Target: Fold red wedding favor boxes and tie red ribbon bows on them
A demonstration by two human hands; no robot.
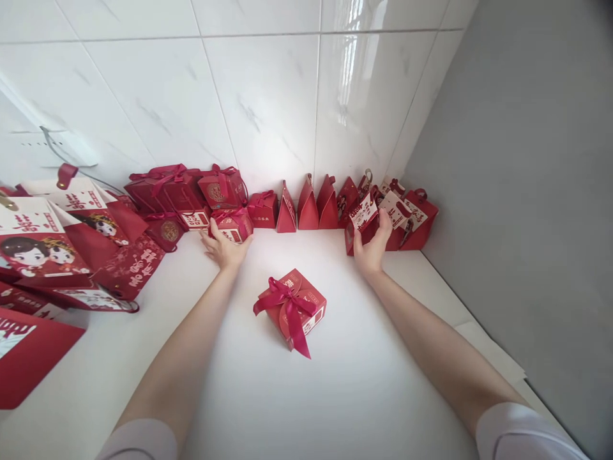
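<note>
My left hand (226,250) reaches to the back of the table, its thumb and fingers spanning the front of a small red gift box (237,223) with a ribbon and a white label. Farther right, my right hand (372,248) is curled at a red gift box (363,213) with a white printed front, the thumb on its left side and the fingers on its right. Between my forearms, nearer to me, a red gift box (311,300) tied with a dark pink ribbon bow (286,299) sits on the white table (268,402), touched by neither hand.
Red triangular boxes (308,207) and a small cube box (263,211) line the tiled wall (268,96). Larger red boxes (165,188) and printed gift boxes (38,243) crowd the left side. More boxes (419,220) stand by the grey panel (522,191) at right.
</note>
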